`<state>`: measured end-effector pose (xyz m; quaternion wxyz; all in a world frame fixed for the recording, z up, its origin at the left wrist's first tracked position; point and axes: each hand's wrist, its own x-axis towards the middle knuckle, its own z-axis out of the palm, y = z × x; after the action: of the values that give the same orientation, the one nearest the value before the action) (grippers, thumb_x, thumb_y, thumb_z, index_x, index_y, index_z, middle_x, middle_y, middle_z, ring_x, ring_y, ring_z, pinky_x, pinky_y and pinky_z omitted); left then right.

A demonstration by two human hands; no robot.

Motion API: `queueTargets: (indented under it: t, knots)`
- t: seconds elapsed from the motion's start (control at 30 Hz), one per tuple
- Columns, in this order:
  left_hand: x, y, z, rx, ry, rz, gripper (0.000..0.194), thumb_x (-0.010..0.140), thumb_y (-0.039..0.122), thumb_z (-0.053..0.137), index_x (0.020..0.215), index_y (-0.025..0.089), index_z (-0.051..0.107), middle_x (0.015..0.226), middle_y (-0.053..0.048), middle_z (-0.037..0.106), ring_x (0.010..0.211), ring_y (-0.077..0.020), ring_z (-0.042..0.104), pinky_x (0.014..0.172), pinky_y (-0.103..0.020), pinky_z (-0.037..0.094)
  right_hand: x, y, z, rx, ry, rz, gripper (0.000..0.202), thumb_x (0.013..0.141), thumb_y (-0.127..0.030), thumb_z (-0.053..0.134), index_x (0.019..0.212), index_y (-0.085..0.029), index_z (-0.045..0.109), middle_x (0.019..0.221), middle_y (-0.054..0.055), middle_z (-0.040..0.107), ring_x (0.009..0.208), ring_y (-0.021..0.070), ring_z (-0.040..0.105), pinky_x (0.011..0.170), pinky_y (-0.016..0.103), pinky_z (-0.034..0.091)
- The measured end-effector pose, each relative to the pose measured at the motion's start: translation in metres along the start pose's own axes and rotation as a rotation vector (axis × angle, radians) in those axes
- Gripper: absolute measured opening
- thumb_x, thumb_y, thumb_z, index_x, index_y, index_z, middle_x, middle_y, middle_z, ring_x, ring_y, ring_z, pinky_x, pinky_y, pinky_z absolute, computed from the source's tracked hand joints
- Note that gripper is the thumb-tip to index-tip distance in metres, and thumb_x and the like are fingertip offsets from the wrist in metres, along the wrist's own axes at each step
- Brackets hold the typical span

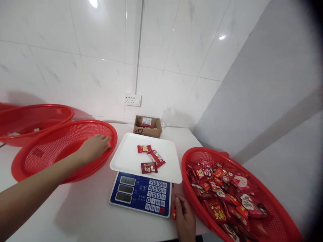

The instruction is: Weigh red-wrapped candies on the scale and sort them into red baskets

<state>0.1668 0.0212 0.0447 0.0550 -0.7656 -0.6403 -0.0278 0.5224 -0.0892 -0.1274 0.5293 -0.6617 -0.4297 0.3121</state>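
My left hand (pixel 97 146) reaches over a red perforated basket (pixel 63 132), its fingers apart near the right inner wall. Between thumb and fingers only red shows, which looks like the basket. My right hand (pixel 185 218) rests low beside the right edge of a digital scale (pixel 140 195), its fingers curled; what is inside them is hidden. Against its left side shows a small red wrapped packet (pixel 174 213). Three wrapped candies, a red one (pixel 144 149), a red-and-white one (pixel 156 158) and a dark red one (pixel 149 167), lie on the scale's white tray (pixel 123 154).
On the right, a red basket (pixel 202 153) holds many wrapped candies (pixel 214 210). Behind the scale stand a small cardboard box (pixel 147 132) with packets inside and a clear bottle (pixel 164 117). Another red basket (pixel 37 109) is at far left. A wall socket (pixel 133 99) is above.
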Motion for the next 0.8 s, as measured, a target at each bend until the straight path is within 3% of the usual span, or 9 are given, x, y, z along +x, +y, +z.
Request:
queueTargets:
  t: [0.1, 0.17, 0.3, 0.43, 0.63, 0.8]
  knots:
    - [0.006, 0.017, 0.009, -0.05, 0.063, 0.155, 0.038, 0.089, 0.036, 0.04, 0.117, 0.015, 0.054, 0.122, -0.015, 0.054, 0.114, -0.0296, 0.047, 0.093, -0.041, 0.039, 0.0, -0.001, 0.0, -0.004, 0.009, -0.012, 0.051, 0.068, -0.062, 0.054, 0.085, -0.016, 0.068, 0.087, 0.009, 0.069, 0.082, 0.0232, 0.061, 0.074, 0.031, 0.048]
    - [0.011, 0.037, 0.016, -0.098, 0.039, 0.279, 0.047, 0.088, 0.044, 0.043, 0.127, 0.017, 0.046, 0.136, -0.014, 0.042, 0.127, -0.0281, 0.035, 0.102, -0.041, 0.031, -0.001, -0.001, 0.0, -0.002, 0.017, -0.017, 0.051, 0.068, -0.062, 0.054, 0.085, -0.016, 0.068, 0.087, 0.008, 0.069, 0.082, 0.0232, 0.062, 0.073, 0.031, 0.048]
    - [0.022, 0.085, 0.024, -0.202, -0.14, 0.496, 0.065, 0.086, 0.056, 0.04, 0.14, 0.024, 0.024, 0.149, -0.012, 0.019, 0.137, -0.032, 0.01, 0.105, -0.048, 0.022, -0.002, -0.004, 0.001, 0.005, 0.026, -0.031, 0.05, 0.069, -0.062, 0.054, 0.084, -0.016, 0.067, 0.084, 0.008, 0.069, 0.079, 0.0224, 0.062, 0.072, 0.03, 0.049]
    - [0.035, 0.128, 0.025, -0.22, -0.221, 0.55, 0.079, 0.079, 0.067, 0.04, 0.142, 0.025, 0.018, 0.15, -0.017, 0.01, 0.136, -0.039, 0.005, 0.102, -0.06, 0.016, -0.002, -0.005, 0.002, 0.015, 0.033, -0.045, 0.05, 0.068, -0.062, 0.054, 0.083, -0.016, 0.067, 0.085, 0.008, 0.069, 0.081, 0.0227, 0.062, 0.072, 0.03, 0.049]
    - [0.055, 0.157, 0.027, -0.172, -0.27, 0.585, 0.078, 0.077, 0.073, 0.034, 0.139, 0.025, 0.029, 0.148, -0.018, 0.017, 0.134, -0.0411, 0.012, 0.096, -0.068, 0.011, -0.002, -0.006, 0.002, 0.045, 0.017, -0.052, 0.051, 0.067, -0.063, 0.055, 0.082, -0.015, 0.067, 0.085, 0.009, 0.069, 0.08, 0.0227, 0.062, 0.072, 0.03, 0.049]
    - [0.055, 0.162, 0.03, -0.172, -0.153, 0.619, 0.071, 0.078, 0.07, 0.037, 0.131, 0.023, 0.04, 0.136, -0.017, 0.04, 0.127, -0.037, 0.03, 0.095, -0.066, 0.018, -0.002, -0.006, 0.002, 0.048, 0.008, -0.042, 0.05, 0.068, -0.063, 0.055, 0.082, -0.016, 0.067, 0.082, 0.008, 0.069, 0.078, 0.0228, 0.063, 0.07, 0.03, 0.049]
